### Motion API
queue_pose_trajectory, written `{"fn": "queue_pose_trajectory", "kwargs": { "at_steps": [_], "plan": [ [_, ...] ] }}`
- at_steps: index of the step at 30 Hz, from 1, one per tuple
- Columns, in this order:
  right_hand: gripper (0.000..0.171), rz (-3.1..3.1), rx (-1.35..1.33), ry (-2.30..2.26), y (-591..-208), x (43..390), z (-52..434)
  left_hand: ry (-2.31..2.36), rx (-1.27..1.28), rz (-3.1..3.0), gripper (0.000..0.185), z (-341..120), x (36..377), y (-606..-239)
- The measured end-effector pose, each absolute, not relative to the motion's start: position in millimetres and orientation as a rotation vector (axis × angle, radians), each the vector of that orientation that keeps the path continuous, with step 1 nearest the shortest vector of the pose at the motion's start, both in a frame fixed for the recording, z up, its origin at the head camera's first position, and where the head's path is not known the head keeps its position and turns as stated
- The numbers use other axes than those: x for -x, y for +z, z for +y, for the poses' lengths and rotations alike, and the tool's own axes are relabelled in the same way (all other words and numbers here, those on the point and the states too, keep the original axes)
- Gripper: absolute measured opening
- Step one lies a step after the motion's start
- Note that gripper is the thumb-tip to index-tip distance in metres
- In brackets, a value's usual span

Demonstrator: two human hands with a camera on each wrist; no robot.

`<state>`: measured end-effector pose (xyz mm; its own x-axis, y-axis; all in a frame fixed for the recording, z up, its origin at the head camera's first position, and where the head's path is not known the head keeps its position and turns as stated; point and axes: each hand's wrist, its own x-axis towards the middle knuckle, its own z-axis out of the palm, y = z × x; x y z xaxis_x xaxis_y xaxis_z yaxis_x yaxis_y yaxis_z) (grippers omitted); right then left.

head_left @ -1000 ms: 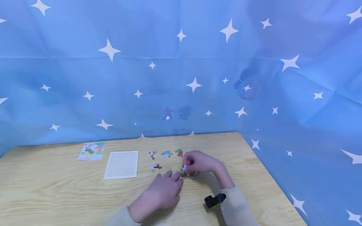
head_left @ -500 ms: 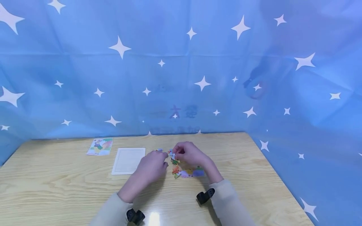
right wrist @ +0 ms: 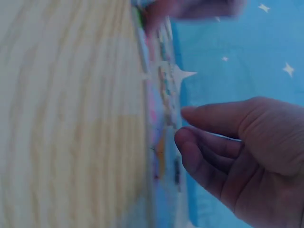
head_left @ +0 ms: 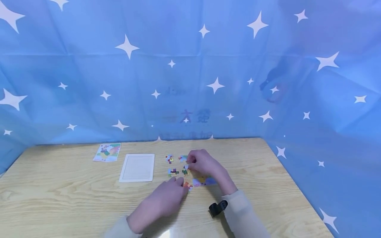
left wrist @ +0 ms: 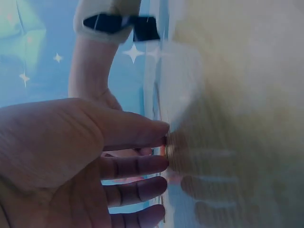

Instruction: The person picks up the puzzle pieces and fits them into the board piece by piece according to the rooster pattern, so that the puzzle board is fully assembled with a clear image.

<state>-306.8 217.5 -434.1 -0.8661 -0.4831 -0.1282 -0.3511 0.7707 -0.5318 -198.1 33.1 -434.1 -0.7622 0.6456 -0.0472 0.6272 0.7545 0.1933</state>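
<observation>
Sorting loose jigsaw pieces on a pale wooden table (head_left: pixel 74 198), a person works with both hands close together near the middle of the tabletop. The left hand (head_left: pixel 166 201) lies flat with fingers straight, its fingertips (left wrist: pixel 159 129) touching an orange-and-red piece (head_left: pixel 188 186) at the near edge of the cluster; it presses on the piece and does not pinch it. The right hand (head_left: pixel 202 162) hovers just beyond, fingers loosely bent over a small piece (head_left: pixel 183 158) in the far row, though whether it actually grips that piece cannot be told from any view. A joined strip of yellow and purple pieces (head_left: pixel 203 181) lies under the right wrist, with three more loose pieces (head_left: pixel 172 172) to its left. The empty white puzzle tray (head_left: pixel 137 167) sits just left of the pieces, and the picture card (head_left: pixel 107 152) lies beyond it near the blue starred backdrop (head_left: pixel 190 66). The step in hand appears to be matching loose pieces to the joined strip; the next move likely calls for sliding the orange piece toward it and turning it to fit. Half a second earlier the left hand was farther forward, covering the loose pieces beside the tray; it has since drawn back toward the body, baring them, while the right hand has hardly moved.
</observation>
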Motion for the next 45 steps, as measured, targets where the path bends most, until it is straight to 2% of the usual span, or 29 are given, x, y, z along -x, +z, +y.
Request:
{"fn": "queue_pose_trajectory", "kwargs": {
  "at_steps": [5,11,13,15,20,26,35,40,45],
  "plan": [
    [0.009,2.655,0.702,-0.629,-420,282,221,0.316,-1.07,2.768,0.015,25,182,-432],
    [0.018,2.609,0.823,-0.516,-423,246,210,0.515,-0.961,2.708,0.013,-2,187,-414],
    [0.028,2.604,0.833,-0.527,-426,242,207,0.569,-0.899,2.696,0.018,-10,188,-408],
    [0.03,2.603,0.866,-0.506,-428,238,206,0.6,-0.854,2.683,0.028,-17,188,-403],
    [0.024,2.601,1.002,-0.456,-429,234,202,0.629,-0.761,2.679,0.031,-26,190,-398],
    [0.015,2.6,0.911,-0.493,-424,240,212,0.626,-0.711,2.661,0.034,-29,194,-393],
    [0.015,2.596,0.851,-0.411,-418,241,221,0.621,-0.683,2.66,0.032,-29,193,-394],
    [0.02,2.463,0.923,-0.627,-418,250,228,0.631,-0.671,2.656,0.032,-30,193,-394],
    [0.01,2.51,0.807,-0.948,-419,281,260,0.64,-0.66,2.657,0.036,-31,193,-394]
  ]
}}
